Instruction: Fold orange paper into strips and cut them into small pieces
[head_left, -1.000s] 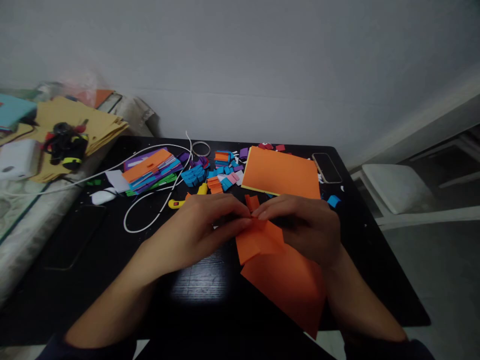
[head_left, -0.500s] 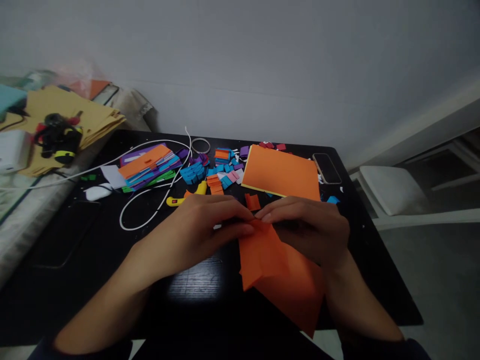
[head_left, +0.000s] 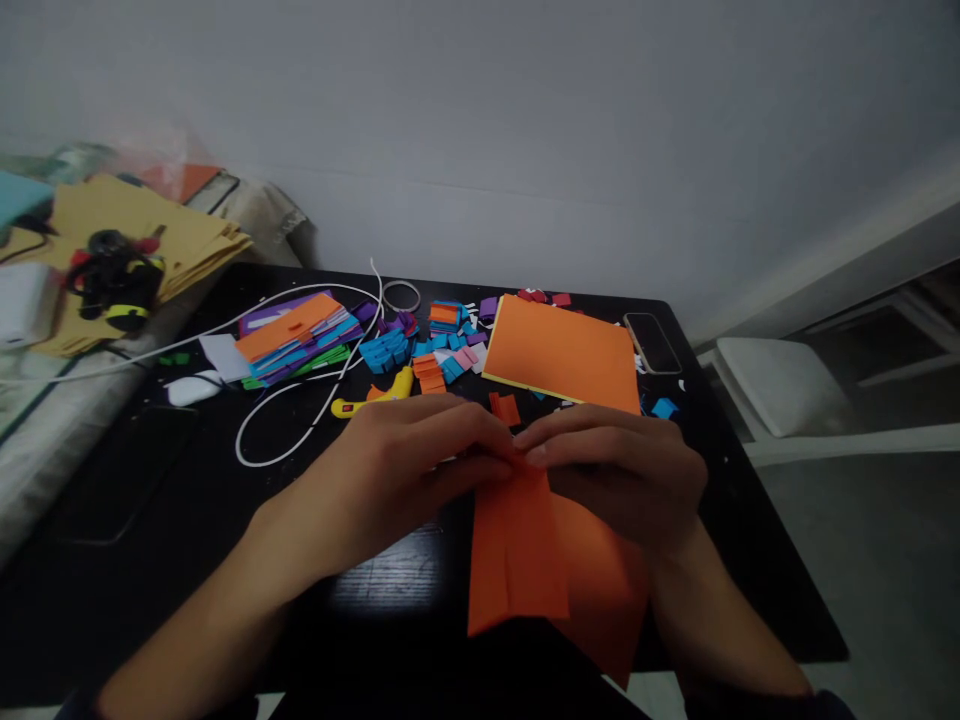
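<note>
Orange paper sheet [head_left: 517,550]: near centre of black table [head_left: 187,520], lower part draping toward the near edge. Far edge pinched between fingertips of left hand [head_left: 405,470] and right hand [head_left: 622,470]. Judged light, thin, limp, easily creased or torn. Best held at the far edge, close beside the fold line.

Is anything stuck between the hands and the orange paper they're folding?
No. Both the left hand and the right hand already pinch the top edge of the orange paper directly, fingertips meeting there, with nothing visible between skin and paper.
</note>
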